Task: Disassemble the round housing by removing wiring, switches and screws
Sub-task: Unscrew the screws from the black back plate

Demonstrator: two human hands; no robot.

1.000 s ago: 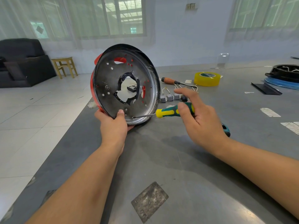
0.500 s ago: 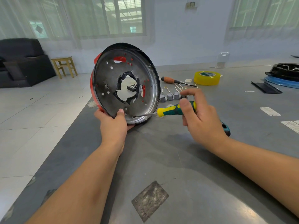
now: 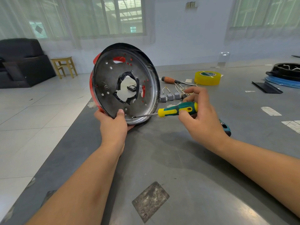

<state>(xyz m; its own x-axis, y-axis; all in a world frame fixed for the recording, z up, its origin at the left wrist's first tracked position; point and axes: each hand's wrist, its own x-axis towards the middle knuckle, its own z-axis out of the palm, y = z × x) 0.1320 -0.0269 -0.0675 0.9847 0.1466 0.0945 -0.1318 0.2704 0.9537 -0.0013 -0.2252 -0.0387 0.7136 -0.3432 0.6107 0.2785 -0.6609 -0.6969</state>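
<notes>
Screwdriver lies near-horizontal, tip left into low screw on upright housing; right hand fingers pinch handle, left hand grips bottom rim.

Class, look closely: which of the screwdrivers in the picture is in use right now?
The green-and-yellow screwdriver, held by the right hand, tip against the round housing. The orange-handled screwdriver lies untouched on the table.

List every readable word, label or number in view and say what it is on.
None can be read.
Tape roll: green and white label on top, too blurred.
Black part seen through the housing hole: white print, too small.
Housing plate: small round stamp, illegible.
</notes>
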